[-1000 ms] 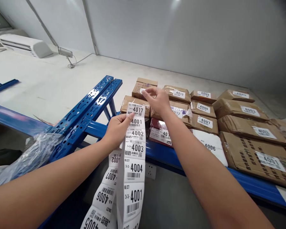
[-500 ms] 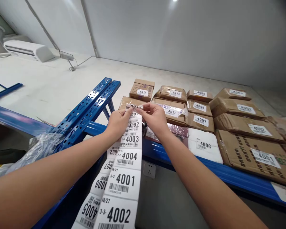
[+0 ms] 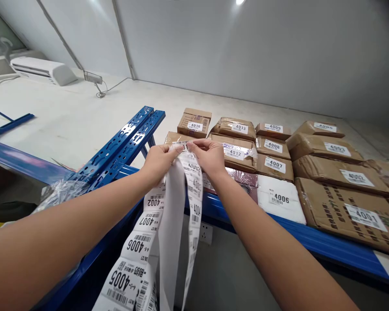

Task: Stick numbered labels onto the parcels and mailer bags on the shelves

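Note:
My left hand (image 3: 158, 161) and my right hand (image 3: 206, 155) meet at the top of a long strip of white numbered barcode labels (image 3: 168, 216), both pinching its top end. The strip hangs down between my forearms, folded over itself, with 4002, 4005, 4006 and 4007 readable. Just behind my hands lies an unlabelled brown parcel (image 3: 173, 138) on the blue shelf (image 3: 327, 246). Beyond it sit parcels labelled 4016 (image 3: 194, 122), 4013 (image 3: 236, 128) and 4012 (image 3: 236, 151).
Several more taped brown parcels and a white one marked 4006 (image 3: 280, 199) fill the shelf to the right. Blue perforated rack beams (image 3: 123, 140) lie at the left beside crumpled clear plastic (image 3: 56, 194). A wall socket (image 3: 206, 233) shows below the shelf. An air conditioner (image 3: 43, 71) sits far left.
My right hand left the 4016 parcel and came back to the top of the strip. Both hands now pinch its top label, and the strip has twisted so its blank back shows.

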`<state>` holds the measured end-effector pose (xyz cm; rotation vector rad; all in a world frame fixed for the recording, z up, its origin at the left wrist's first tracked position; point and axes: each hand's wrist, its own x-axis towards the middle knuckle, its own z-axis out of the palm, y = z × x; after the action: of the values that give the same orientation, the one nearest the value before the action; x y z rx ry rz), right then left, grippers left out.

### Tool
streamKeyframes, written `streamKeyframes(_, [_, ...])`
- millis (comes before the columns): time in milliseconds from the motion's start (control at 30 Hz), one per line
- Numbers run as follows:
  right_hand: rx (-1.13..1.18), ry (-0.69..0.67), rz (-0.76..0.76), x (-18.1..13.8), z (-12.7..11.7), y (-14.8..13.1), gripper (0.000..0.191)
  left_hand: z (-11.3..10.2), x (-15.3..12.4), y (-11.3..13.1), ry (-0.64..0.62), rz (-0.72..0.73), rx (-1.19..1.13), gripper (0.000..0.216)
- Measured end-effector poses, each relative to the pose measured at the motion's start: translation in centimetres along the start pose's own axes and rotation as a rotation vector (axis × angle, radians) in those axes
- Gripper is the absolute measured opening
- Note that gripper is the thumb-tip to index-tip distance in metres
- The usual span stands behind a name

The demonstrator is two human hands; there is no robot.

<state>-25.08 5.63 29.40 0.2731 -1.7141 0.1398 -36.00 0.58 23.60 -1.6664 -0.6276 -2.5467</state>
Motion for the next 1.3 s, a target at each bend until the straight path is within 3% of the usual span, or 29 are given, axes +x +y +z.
streamKeyframes(133, [-0.145,0.219,-0.149,2.7,-0.3,-0.1,0.004,-1.1,-0.4,-0.8,-0.081,0.033,0.064,0.024])
streamKeyframes(233, [-0.318,0.446,-0.189,6.8,-1.2,-0.4,0.008,-2.6,-0.5,-1.7,-0.042,0.097,0.104,0.034])
streamKeyframes(300, [-0.468,0.497,-0.205,9.9,-1.5,-0.5,0.009,-3.6,-0.3,-2.3,-0.011,0.127,0.103,0.036])
streamKeyframes(500, [-0.807,0.383,-0.198,17.5,-0.4,0.7,0.009,-4.9,0.9,-3.5,-0.038,0.094,0.176,0.037])
streamKeyframes(667, [-1.030,0.218,-0.226,20.4,-0.5,2.4,0.016,-5.2,0.9,-3.9,0.026,0.158,0.286,0.041])
streamKeyframes(800, [-1.133,0.129,-0.298,20.8,-0.9,2.3,0.022,-5.4,0.6,-3.8,0.050,0.184,0.313,0.042])
streamKeyframes(933, [-1.146,0.157,-0.385,20.7,-0.7,2.4,0.043,-5.5,0.4,-3.8,0.033,0.208,0.294,0.041])
streamKeyframes(1100, [-1.166,0.219,-0.522,19.8,-0.7,2.5,0.027,-5.6,0.4,-3.9,0.029,0.203,0.278,0.041])
streamKeyframes(1200, [-1.131,0.129,-0.589,17.3,-0.6,2.0,0.023,-5.7,0.2,-3.9,0.046,0.220,0.294,0.041])
streamKeyframes(1300, [-1.062,-0.065,-0.638,13.0,0.1,1.2,0.027,-5.6,-0.1,-3.7,0.051,0.242,0.324,0.039])
